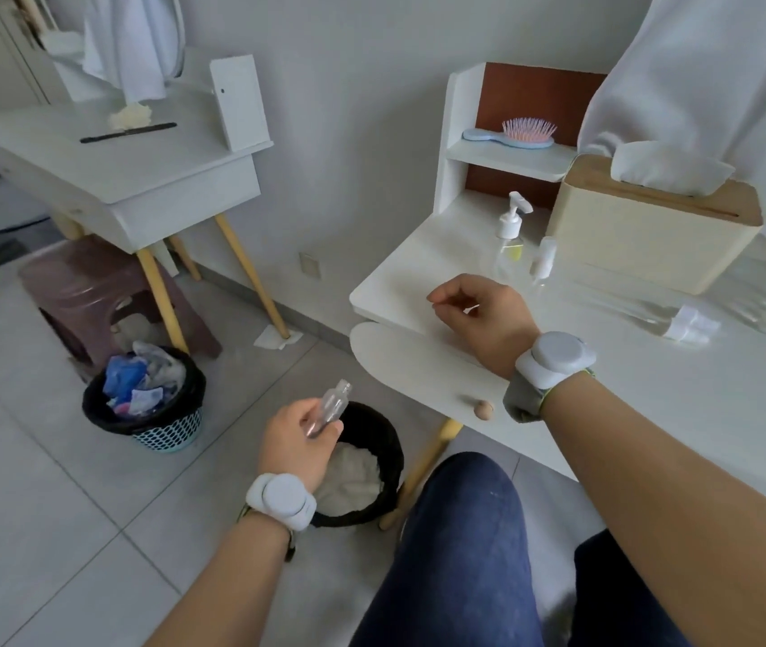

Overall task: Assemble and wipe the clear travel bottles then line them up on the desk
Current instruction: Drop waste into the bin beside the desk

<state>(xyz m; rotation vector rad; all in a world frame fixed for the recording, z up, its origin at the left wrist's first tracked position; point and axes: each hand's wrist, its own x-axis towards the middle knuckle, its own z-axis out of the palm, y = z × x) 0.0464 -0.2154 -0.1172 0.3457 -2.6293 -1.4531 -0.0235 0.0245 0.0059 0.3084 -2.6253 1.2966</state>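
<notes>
1. The left hand (pixel 294 443) is held out low over the floor, beside the desk (pixel 605 380) and above a black-lined bin (pixel 362 464) with white paper in it. Its fingers and thumb are curled round the lower part of a small clear bottle (pixel 330 407), which is uncapped and tilts up and to the right, open neck highest.

2. The right hand (pixel 479 315) is raised just above the left end of the desk, forearm reaching in from the lower right. Its fingers are curled inward with thumb and forefinger drawn close together – whether anything is pinched between them cannot be told.

3. Each wrist wears a white rounded band device – two in all. No writing can be read on them.

4. On the desk, behind the right hand, stand one clear pump bottle (pixel 512 235) with a white pump head and a little yellowish liquid, and one smaller clear bottle (pixel 543 260) with a white top, just beside it. Further right, one clear bottle with a white cap (pixel 689 323) lies on its side. That makes four clear bottles counted, one of them in the hand. No label on any of them is legible.

5. One cream tissue box (pixel 652 235) stands behind the bottles, a tissue sticking out of its top. One hairbrush (pixel 512 135) with a blue handle and pink bristles lies on the small shelf above.

6. On the floor to the left stands a second bin (pixel 147 403), full of blue and white rubbish – two bins altogether.
</notes>
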